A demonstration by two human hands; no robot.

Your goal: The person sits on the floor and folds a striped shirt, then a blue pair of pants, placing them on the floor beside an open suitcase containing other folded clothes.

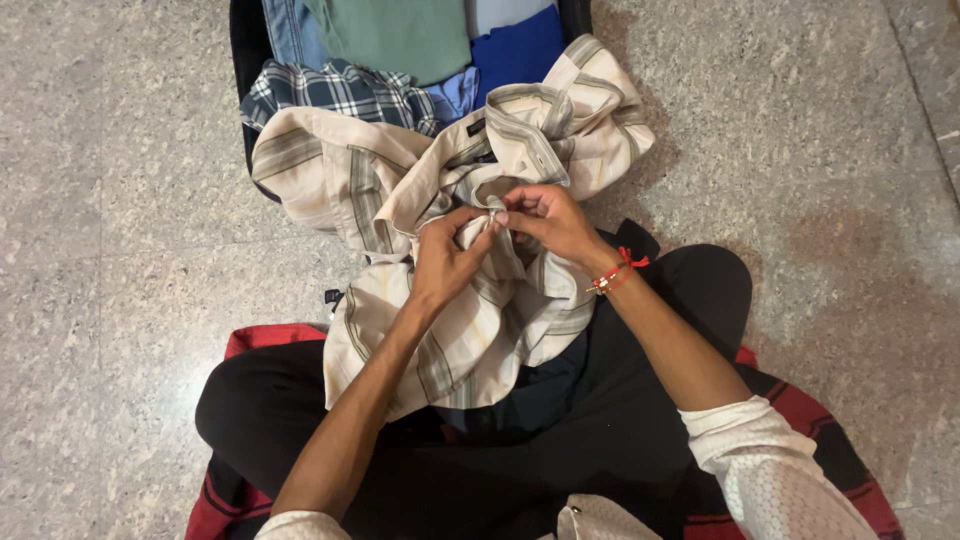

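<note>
Head view under moderate, warm indoor light. The polished stone floor point(120, 250) shows a soft sheen at lower left and a dim shadow at right. Focus is fairly sharp at centre; fine detail softens slightly towards the frame edges. No strong glare.

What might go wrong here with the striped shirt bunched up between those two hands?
The left hand and right hand pinch a small spot on the beige striped shirt; crumpled cloth may hide the matching edge, so the front could close crooked. One sleeve lies over the folded clothes behind, and tugging might drag them loose.
</note>
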